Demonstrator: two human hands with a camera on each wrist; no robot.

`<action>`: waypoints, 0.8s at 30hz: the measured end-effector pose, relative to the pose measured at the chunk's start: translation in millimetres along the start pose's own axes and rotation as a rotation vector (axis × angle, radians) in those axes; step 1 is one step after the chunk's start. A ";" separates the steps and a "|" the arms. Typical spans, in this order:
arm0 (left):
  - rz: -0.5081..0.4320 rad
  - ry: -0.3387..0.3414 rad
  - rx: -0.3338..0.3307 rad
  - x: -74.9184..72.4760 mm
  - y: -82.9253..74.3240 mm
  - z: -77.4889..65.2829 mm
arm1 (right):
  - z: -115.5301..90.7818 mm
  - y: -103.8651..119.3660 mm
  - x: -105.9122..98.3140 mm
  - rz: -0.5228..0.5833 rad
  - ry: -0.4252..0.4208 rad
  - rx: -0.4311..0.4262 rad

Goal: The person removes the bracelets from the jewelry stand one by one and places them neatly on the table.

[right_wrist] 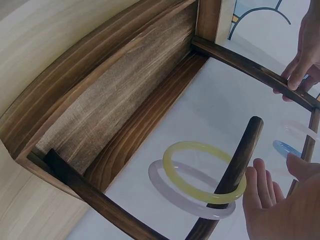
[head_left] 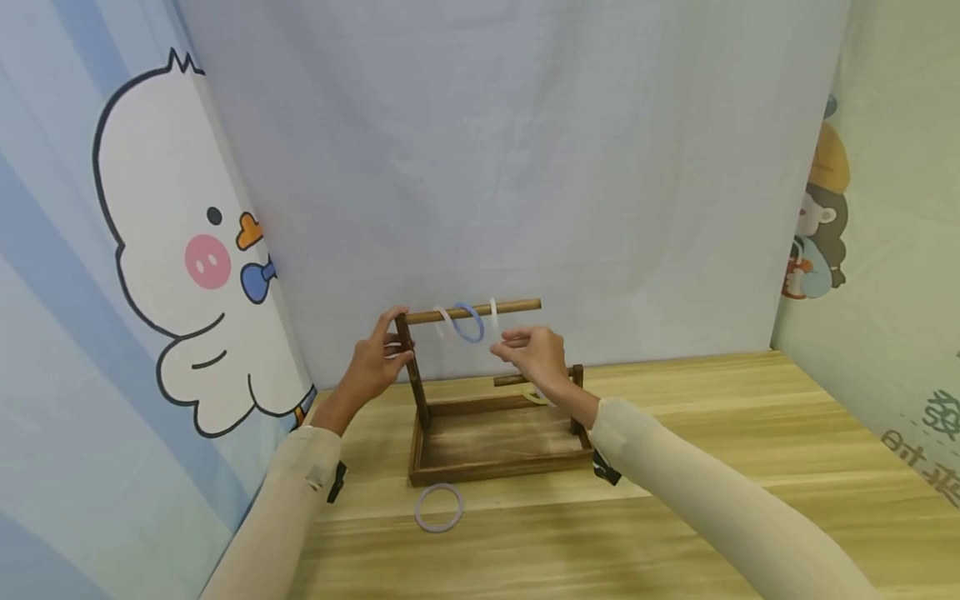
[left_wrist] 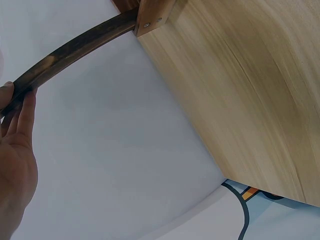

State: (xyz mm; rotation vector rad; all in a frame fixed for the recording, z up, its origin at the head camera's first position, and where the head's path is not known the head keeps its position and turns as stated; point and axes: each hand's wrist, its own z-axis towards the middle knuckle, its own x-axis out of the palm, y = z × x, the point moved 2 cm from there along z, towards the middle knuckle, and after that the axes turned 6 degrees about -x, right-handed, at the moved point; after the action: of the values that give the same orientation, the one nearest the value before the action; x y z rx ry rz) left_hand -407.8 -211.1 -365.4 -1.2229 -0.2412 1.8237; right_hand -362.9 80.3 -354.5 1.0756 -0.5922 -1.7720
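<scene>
Post (head_left: 417, 379) is gripped by left fingers (head_left: 387, 320); right fingers (right_wrist: 254, 187), pinch unclear, adjoin white ring (head_left: 494, 319) near open bar-end (head_left: 522, 306).

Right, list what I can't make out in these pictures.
Head view: yellow ring, partly hidden by the right hand.
Head view: whether that hand touches the white ring; too small.
Right wrist view: blue ring, partly hidden by the right thumb.
Left wrist view: left hand, cut off by the left edge.

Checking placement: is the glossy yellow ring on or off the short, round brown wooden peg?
On: the peg passes through the yellow ring.
</scene>
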 end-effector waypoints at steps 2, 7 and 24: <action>-0.003 0.003 -0.012 0.9 0.1 -0.6 | 0.9 -1.2 0.8 -0.007 -0.005 0.005; -0.011 0.005 -0.025 2.4 -1.7 -0.4 | 4.1 -3.0 1.3 -0.018 -0.022 0.002; -0.016 0.016 -0.044 2.7 -5.6 -1.0 | 8.2 -7.8 7.2 0.039 -0.014 0.007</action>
State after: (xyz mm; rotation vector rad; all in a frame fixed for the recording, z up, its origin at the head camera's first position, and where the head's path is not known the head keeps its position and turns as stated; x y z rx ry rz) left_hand -404.1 -206.2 -364.3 -1.2621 -0.2822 1.8028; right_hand -374.9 76.6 -359.3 1.0505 -0.6243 -1.7461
